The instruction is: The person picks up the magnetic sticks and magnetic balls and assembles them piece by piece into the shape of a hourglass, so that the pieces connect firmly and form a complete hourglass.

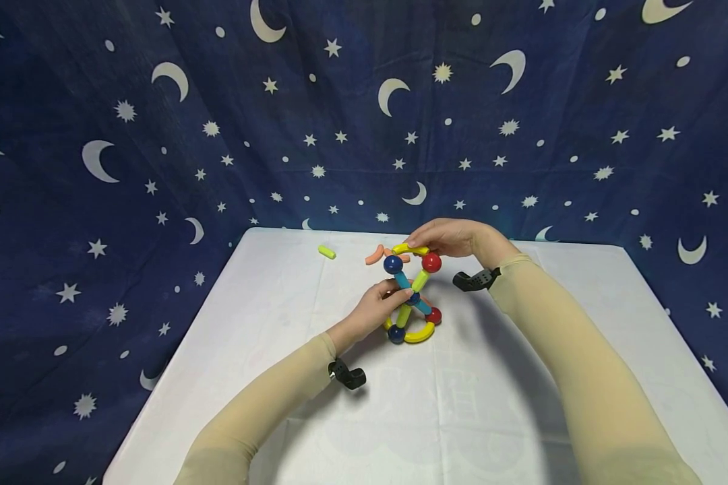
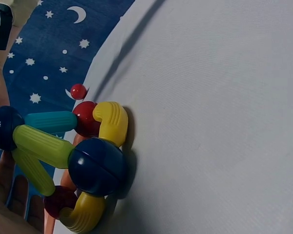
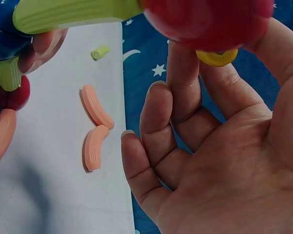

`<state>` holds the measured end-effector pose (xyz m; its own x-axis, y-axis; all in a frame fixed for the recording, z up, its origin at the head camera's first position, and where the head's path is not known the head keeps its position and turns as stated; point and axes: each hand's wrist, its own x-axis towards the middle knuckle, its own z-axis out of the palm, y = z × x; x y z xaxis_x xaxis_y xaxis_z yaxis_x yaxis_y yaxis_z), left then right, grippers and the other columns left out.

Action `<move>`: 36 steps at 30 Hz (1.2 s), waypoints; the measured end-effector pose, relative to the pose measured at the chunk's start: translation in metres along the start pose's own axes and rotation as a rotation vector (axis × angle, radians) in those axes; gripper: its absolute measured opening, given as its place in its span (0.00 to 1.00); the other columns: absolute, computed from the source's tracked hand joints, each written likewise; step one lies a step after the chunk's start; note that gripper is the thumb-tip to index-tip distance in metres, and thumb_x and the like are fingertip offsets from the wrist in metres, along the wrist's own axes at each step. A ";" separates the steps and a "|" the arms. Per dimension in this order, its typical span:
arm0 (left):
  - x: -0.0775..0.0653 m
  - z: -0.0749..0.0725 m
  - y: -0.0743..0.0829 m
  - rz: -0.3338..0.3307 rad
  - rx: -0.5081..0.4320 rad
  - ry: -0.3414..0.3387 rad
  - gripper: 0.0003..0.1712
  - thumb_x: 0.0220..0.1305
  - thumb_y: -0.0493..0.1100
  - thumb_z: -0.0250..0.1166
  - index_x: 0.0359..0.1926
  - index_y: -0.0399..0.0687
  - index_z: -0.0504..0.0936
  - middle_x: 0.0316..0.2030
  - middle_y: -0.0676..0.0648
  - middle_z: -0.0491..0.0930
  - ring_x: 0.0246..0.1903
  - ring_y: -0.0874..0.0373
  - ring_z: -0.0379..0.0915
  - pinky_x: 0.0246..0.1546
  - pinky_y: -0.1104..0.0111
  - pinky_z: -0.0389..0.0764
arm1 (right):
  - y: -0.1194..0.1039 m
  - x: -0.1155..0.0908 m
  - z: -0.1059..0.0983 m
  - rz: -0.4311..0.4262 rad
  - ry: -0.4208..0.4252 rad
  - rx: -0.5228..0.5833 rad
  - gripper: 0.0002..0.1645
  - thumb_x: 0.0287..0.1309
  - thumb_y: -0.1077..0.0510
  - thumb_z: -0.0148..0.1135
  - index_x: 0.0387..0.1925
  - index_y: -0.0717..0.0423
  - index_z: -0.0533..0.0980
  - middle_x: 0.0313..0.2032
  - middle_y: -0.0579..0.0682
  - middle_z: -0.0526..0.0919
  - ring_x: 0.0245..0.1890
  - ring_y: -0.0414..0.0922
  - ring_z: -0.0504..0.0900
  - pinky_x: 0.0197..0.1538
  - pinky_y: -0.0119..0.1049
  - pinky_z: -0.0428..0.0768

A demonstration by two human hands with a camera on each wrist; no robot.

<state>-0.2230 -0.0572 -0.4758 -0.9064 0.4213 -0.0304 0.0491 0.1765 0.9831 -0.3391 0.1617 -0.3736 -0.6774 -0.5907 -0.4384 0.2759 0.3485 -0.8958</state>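
The fingers of the left hand (image 1: 369, 314) pinch the middle blue ball (image 1: 415, 298) of a ball-and-rod construction (image 1: 420, 281), which stands on the tabletop (image 1: 364, 438). Above them, the fingers of the right hand (image 1: 451, 238) hold the top yellow curved rod (image 1: 411, 249), near a red ball (image 1: 431, 263). Beyond the left fingers lie two orange curved rods (image 3: 96, 108) and one lime-green straight rod (image 1: 327, 252).

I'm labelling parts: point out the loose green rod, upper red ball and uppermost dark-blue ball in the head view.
Loose green rod (image 1: 327, 252): head view, mid-length.
Upper red ball (image 1: 431, 263): head view, front.
Uppermost dark-blue ball (image 1: 393, 264): head view, front.
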 end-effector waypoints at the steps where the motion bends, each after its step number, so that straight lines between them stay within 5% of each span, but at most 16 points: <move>1: 0.000 0.000 0.000 -0.001 0.007 0.006 0.25 0.74 0.57 0.62 0.63 0.50 0.81 0.53 0.51 0.83 0.54 0.55 0.75 0.59 0.56 0.73 | 0.000 0.000 0.000 0.000 0.001 -0.001 0.10 0.67 0.57 0.63 0.43 0.56 0.86 0.42 0.51 0.84 0.43 0.47 0.77 0.57 0.43 0.74; 36: -0.001 0.002 0.000 0.013 -0.064 0.002 0.23 0.75 0.54 0.61 0.62 0.47 0.81 0.53 0.48 0.83 0.56 0.54 0.75 0.61 0.57 0.72 | -0.001 0.000 0.002 -0.021 -0.070 -0.048 0.15 0.71 0.56 0.57 0.47 0.60 0.85 0.44 0.53 0.83 0.44 0.49 0.76 0.60 0.46 0.72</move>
<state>-0.2212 -0.0558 -0.4763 -0.9067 0.4214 -0.0176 0.0337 0.1139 0.9929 -0.3377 0.1603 -0.3729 -0.6330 -0.6469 -0.4254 0.2284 0.3689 -0.9010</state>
